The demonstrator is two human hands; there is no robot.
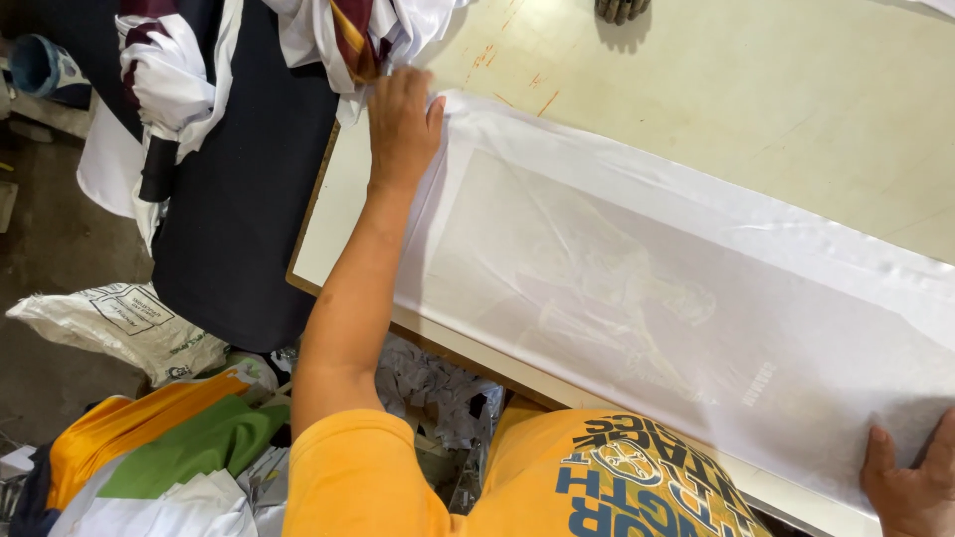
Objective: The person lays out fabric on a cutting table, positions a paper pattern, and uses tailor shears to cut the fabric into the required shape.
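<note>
A white printed sheet (637, 288) is pressed flat under the open left hand (402, 124) at its far end and the open right hand (910, 487) at its near corner; nothing is gripped. It is spread lengthwise along the pale table (796, 89), with heaped white-and-maroon garments (338, 30) just beyond the left hand.

Pale bench (796, 109) with a white cloth (637, 298) spread flat along it

The bench top is seen to be cream-coloured, marked with a few reddish scuffs near its far left end and edged in brown wood along the near side. A long sheet of thin white cloth is laid directly on it, with a faint pale print visible through the fabric. A heap of white and maroon garments (348, 30) is piled at the bench's left end, touching the cloth's corner. A small dark object (621, 9) is seen at the top edge.
</note>
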